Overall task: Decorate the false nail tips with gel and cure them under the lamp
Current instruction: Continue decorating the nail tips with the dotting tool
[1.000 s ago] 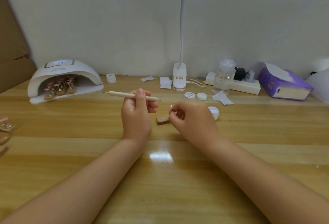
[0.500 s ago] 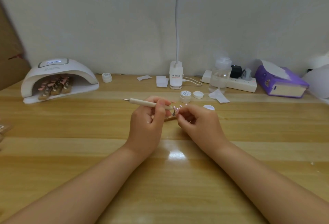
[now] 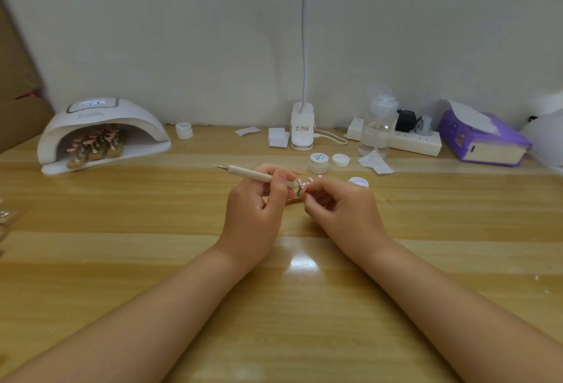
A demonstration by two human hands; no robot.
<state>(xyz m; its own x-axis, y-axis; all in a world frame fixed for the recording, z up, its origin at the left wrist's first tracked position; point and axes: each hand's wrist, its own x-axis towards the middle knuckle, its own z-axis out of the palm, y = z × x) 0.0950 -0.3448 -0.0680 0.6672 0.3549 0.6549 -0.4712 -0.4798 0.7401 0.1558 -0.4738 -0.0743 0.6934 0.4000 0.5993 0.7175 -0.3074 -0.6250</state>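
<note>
**Both hands met over the small nail stand**

Your left hand (image 3: 256,209) gripped the wooden dotting tool (image 3: 253,174), with the fingers curled round its shaft. The metal point of the tool stuck out to the left of that hand, and the other end went toward your right hand (image 3: 338,209). Your right hand was just beside the left one, almost touching it, and its fingertips pinched something small between the two hands. There the false nail tip (image 3: 301,183) stood on a small clip stand (image 3: 299,192), but it was too small to tell exactly which part your fingers held. The wooden base of the stand was mostly hidden behind your left hand.

Just beyond your right hand stood an open gel pot (image 3: 318,163), with its white lid (image 3: 340,160) beside it. Another small white lid (image 3: 358,182) lay close to the right of your fingers. Far to the left of your left hand, the curing lamp (image 3: 100,132) was switched on, and several stands with pink nail tips (image 3: 94,146) were inside it. Behind both hands stood the base of a desk lamp (image 3: 302,126), a clear bottle (image 3: 377,129), a white power strip (image 3: 417,142) and a purple tissue box (image 3: 484,142). All of it rested on the wooden table (image 3: 152,230).
</note>
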